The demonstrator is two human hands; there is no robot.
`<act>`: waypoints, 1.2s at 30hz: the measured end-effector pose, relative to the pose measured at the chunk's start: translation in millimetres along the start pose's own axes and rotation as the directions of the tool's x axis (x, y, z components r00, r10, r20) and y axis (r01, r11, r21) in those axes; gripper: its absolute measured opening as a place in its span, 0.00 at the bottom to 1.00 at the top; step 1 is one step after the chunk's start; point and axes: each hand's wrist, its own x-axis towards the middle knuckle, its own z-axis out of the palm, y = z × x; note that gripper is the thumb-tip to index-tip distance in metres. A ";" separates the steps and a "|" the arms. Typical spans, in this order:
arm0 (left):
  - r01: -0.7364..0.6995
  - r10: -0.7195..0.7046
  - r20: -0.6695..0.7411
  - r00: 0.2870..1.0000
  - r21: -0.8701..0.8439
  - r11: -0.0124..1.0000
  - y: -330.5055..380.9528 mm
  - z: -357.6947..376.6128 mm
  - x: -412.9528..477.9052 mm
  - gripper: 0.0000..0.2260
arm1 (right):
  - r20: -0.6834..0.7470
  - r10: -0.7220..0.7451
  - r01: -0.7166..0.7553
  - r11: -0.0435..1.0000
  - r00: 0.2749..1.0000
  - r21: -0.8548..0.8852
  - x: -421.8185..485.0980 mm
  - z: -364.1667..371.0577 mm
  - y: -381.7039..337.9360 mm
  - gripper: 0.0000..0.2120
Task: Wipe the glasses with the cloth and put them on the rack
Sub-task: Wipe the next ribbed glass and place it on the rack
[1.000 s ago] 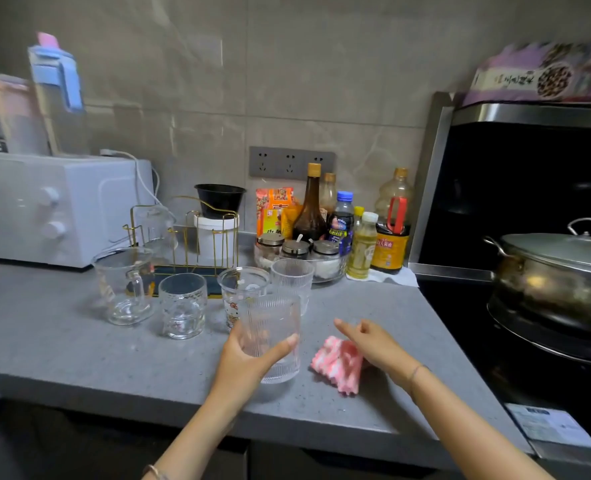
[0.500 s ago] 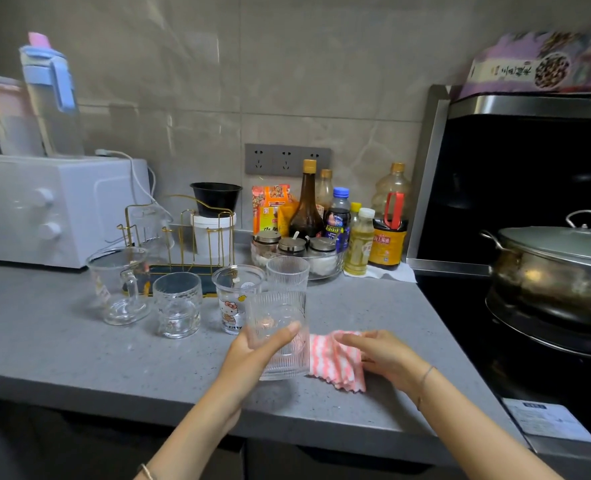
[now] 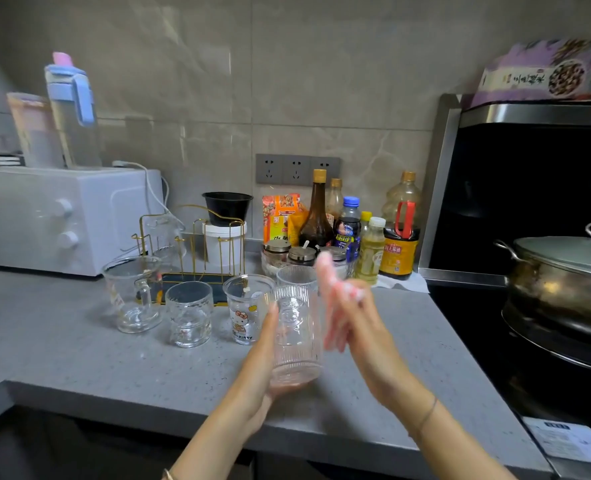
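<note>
so, at the far left the gold wire rack (image 3: 197,237) stands on the grey desk (image 3: 62,351), close behind the glasses, probably so each one needs only a short reach once wiped. in front of it a handled mug (image 3: 133,294), a short glass (image 3: 189,315) and a printed cup (image 3: 247,311) wait in a row, apart from one another, with a second ribbed glass (image 3: 296,277) just behind the printed cup.

right of that row, the left hand (image 3: 256,372) grips the ribbed glass (image 3: 297,337) from its left side and base, fingers wrapped low, holding it upright and clear of the desk near the front edge; that leaves the upper wall and mouth free for wiping. the glass is tall, clear and vertically fluted, and looks empty.

just right of it the pink cloth (image 3: 332,289) hangs bunched and blurred beside the rim, pinched by the right hand (image 3: 363,327), likely about to start the wipe.
</note>
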 end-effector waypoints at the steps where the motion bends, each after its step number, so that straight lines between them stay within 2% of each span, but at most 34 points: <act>1: 0.001 -0.001 0.005 1.000 -0.015 1.000 0.3 1.3 0.9 0.29 | 0.081 -0.017 0.020 0.999 0.997 -0.040 -4.2 9.3 -1.6 0.15; 3: -0.009 0.009 0.006 1.000 -0.029 1.000 1.7 3.4 0.1 0.30 | 0.140 -0.067 0.078 0.994 0.988 -0.071 -10.1 22.7 -0.5 0.16; 6: -0.067 0.067 -0.020 0.998 0.027 0.997 2.4 5.0 -1.3 0.29 | 0.045 -0.152 0.157 0.975 0.987 -0.160 -5.3 28.2 -1.1 0.24; 10: -0.122 0.124 -0.038 0.992 0.047 0.991 3.7 11.0 -4.9 0.37 | 0.050 -0.320 0.305 0.829 0.946 -0.468 4.0 35.1 -1.4 0.23; 13: -0.117 0.117 -0.033 0.993 -0.006 0.993 8.7 12.4 -8.5 0.28 | 0.096 -0.368 0.366 0.793 0.925 -0.487 -4.0 36.0 0.8 0.22; 15: -0.106 0.107 -0.036 0.994 0.028 0.994 11.0 10.3 -8.8 0.22 | 0.161 -0.407 0.427 0.734 0.899 -0.529 -13.9 37.7 2.3 0.23; 16: -0.098 0.099 -0.036 0.994 0.042 0.994 12.2 8.8 -8.7 0.22 | 0.196 -0.422 0.454 0.693 0.885 -0.559 -18.1 38.5 3.4 0.23; 20: -0.012 0.017 0.063 0.998 -0.068 0.998 19.8 10.2 -9.8 0.39 | 0.296 -0.572 0.603 0.476 0.765 -0.641 -25.8 33.6 14.3 0.21; 23: 0.001 0.011 0.110 0.994 -0.112 0.994 18.2 14.9 -9.7 0.39 | 0.328 -0.619 0.644 0.394 0.713 -0.656 -26.9 24.5 14.8 0.20; 25: -0.035 0.045 0.140 0.989 -0.076 0.996 16.9 17.9 -11.2 0.33 | 0.301 -0.605 0.622 0.433 0.737 -0.652 -25.1 20.9 8.2 0.21; 28: -0.119 0.121 0.124 0.985 -0.022 0.993 17.8 23.5 -13.3 0.24 | 0.215 -0.539 0.545 0.581 0.814 -0.605 -14.3 17.3 -7.3 0.21; 30: -0.124 0.125 0.119 0.985 -0.015 0.992 16.3 25.8 -16.0 0.23 | 0.153 -0.510 0.492 0.638 0.846 -0.592 -1.5 10.1 -16.3 0.21; 33: -0.130 0.132 0.122 0.984 -0.028 0.991 13.4 24.7 -20.0 0.23 | 0.100 -0.471 0.432 0.679 0.876 -0.594 14.2 0.0 -27.1 0.22; 36: -0.134 0.142 0.124 0.982 -0.073 0.988 15.8 22.8 -21.6 0.23 | 0.137 -0.482 0.463 0.664 0.865 -0.587 9.5 6.8 -27.6 0.22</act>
